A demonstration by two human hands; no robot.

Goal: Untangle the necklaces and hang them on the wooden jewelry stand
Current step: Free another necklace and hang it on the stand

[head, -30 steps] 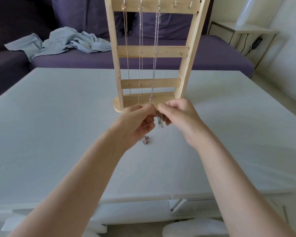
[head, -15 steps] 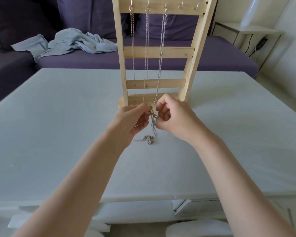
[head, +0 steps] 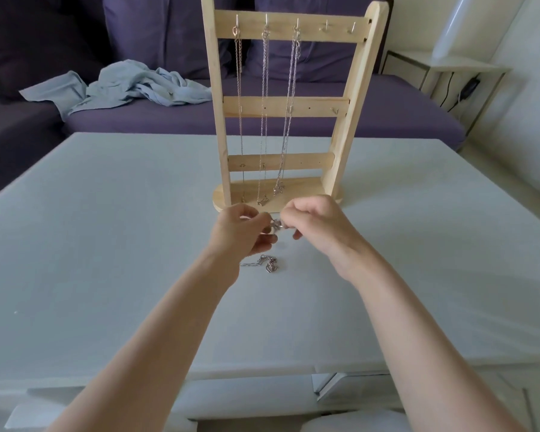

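Both forearms outstretched; left hand (head: 242, 233) and right hand (head: 317, 227) close together, fingers (head: 286, 220) curled, pinching.

The one camera sits on my head, looking forward and down across the table (head: 106, 244). The wooden jewelry stand (head: 286, 107) rises at 12 o'clock, near.

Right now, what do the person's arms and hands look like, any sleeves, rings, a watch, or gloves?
Both forearms are bare all the way to the bottom edge of the head view; no sleeve shows on either. The left hand and the right hand wear no gloves. No watch, bracelet or band shows at either wrist, and no ring can be seen on the fingers that show. No markings are visible.
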